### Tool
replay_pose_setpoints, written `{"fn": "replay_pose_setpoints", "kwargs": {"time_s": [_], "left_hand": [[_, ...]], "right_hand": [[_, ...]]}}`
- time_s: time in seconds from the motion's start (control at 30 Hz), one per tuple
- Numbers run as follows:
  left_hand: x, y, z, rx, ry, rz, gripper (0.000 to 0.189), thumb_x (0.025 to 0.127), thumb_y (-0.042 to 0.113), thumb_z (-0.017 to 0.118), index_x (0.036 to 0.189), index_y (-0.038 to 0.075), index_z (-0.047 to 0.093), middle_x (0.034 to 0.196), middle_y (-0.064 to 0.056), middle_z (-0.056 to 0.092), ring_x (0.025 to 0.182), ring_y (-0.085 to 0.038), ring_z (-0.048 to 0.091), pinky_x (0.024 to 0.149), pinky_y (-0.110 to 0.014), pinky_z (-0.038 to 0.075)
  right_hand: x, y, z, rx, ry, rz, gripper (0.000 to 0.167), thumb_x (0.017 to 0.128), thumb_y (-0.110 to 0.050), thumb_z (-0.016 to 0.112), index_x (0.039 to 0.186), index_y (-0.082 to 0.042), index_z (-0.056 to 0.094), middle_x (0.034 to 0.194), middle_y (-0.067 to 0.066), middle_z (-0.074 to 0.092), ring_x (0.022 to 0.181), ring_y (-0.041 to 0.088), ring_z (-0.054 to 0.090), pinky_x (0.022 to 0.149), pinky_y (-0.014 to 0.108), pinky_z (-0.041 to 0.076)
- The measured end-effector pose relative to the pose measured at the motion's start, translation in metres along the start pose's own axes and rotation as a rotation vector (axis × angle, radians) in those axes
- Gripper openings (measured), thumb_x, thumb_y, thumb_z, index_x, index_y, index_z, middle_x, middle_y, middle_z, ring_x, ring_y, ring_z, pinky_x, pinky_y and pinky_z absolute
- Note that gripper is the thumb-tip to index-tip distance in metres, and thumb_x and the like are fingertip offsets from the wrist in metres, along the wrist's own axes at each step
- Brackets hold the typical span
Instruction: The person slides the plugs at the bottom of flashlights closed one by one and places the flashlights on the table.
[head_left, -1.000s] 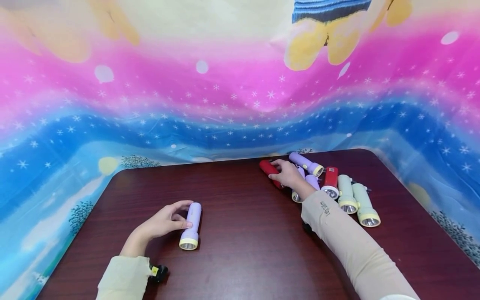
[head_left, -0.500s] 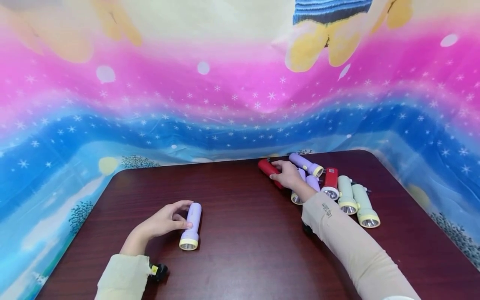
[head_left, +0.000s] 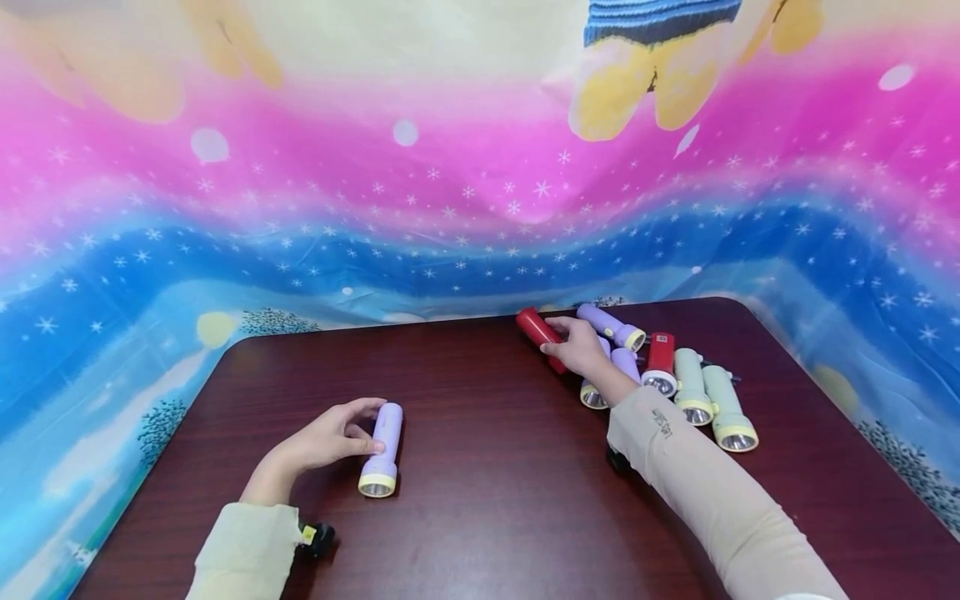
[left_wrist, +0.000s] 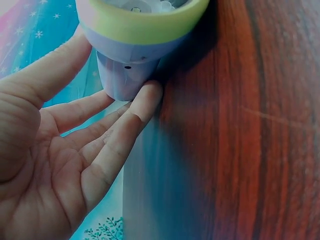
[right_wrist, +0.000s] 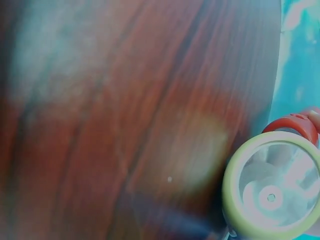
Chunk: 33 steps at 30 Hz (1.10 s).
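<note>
In the head view my left hand pinches a lilac flashlight between thumb and fingers. That flashlight lies on the table, its yellow-rimmed lens toward me. The left wrist view shows its yellow rim close up, with thumb and fingertips against the body. Toward the back edge, my right hand grips a red flashlight, thumb on the near side and fingers on the far side. In the right wrist view a yellow-rimmed flashlight partly covers the red flashlight's head.
Right of my right hand lie several flashlights: a purple one, a red one, two pale green ones, and two lilac ones partly behind the hand. A printed cloth hangs around the dark wooden table.
The red flashlight's far end has tilted up and shifted slightly away under my right hand. My left hand and the lilac flashlight have stayed in place.
</note>
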<state>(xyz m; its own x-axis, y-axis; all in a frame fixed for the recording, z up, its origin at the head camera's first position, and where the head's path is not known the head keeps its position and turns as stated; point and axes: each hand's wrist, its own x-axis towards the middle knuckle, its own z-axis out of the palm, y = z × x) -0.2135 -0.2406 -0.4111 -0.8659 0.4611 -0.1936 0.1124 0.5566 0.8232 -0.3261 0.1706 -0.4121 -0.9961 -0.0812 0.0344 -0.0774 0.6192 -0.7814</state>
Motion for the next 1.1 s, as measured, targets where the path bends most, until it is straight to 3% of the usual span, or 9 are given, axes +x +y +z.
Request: {"fn": "replay_pose_setpoints", "kwargs": {"time_s": [0.3,0.5,0.93,1.1], "left_hand": [[0.000,0.003,-0.001,0.020,0.003,-0.003,0.077,0.088,0.024,0.077,0.148,-0.002,0.037,0.137,-0.030,0.050,0.096,-0.024,0.068,0.083,-0.036,0.058],[0.000,0.003,0.000,0.038,0.003,-0.005,0.078,0.087,0.025,0.077,0.149,-0.003,0.037,0.138,-0.030,0.050,0.097,-0.024,0.069,0.084,-0.038,0.059],[-0.002,0.004,0.001,0.045,0.005,0.006,0.078,0.089,0.026,0.076,0.149,-0.004,0.036,0.138,-0.031,0.050,0.097,-0.025,0.069,0.084,-0.037,0.059],[-0.003,0.004,0.001,0.044,0.006,0.006,0.078,0.089,0.025,0.076,0.149,-0.004,0.035,0.138,-0.031,0.050,0.097,-0.024,0.069,0.085,-0.038,0.059]], "right_hand": [[-0.009,-0.007,-0.002,0.031,-0.004,-0.043,0.057,0.090,-0.009,0.071,0.143,-0.004,0.052,0.136,0.021,0.060,0.109,0.035,0.064,0.089,0.044,0.056],[-0.014,-0.009,-0.003,0.081,-0.026,-0.026,0.059,0.090,-0.007,0.071,0.145,-0.006,0.051,0.134,0.022,0.061,0.105,0.033,0.064,0.082,0.039,0.058],[-0.030,-0.017,-0.005,0.122,-0.038,-0.089,0.059,0.088,-0.004,0.071,0.144,-0.003,0.051,0.134,0.023,0.061,0.109,0.036,0.065,0.085,0.043,0.059],[-0.037,-0.020,-0.007,0.134,-0.043,-0.086,0.061,0.087,-0.005,0.072,0.144,-0.004,0.051,0.131,0.023,0.062,0.106,0.034,0.065,0.079,0.040,0.060]]}}
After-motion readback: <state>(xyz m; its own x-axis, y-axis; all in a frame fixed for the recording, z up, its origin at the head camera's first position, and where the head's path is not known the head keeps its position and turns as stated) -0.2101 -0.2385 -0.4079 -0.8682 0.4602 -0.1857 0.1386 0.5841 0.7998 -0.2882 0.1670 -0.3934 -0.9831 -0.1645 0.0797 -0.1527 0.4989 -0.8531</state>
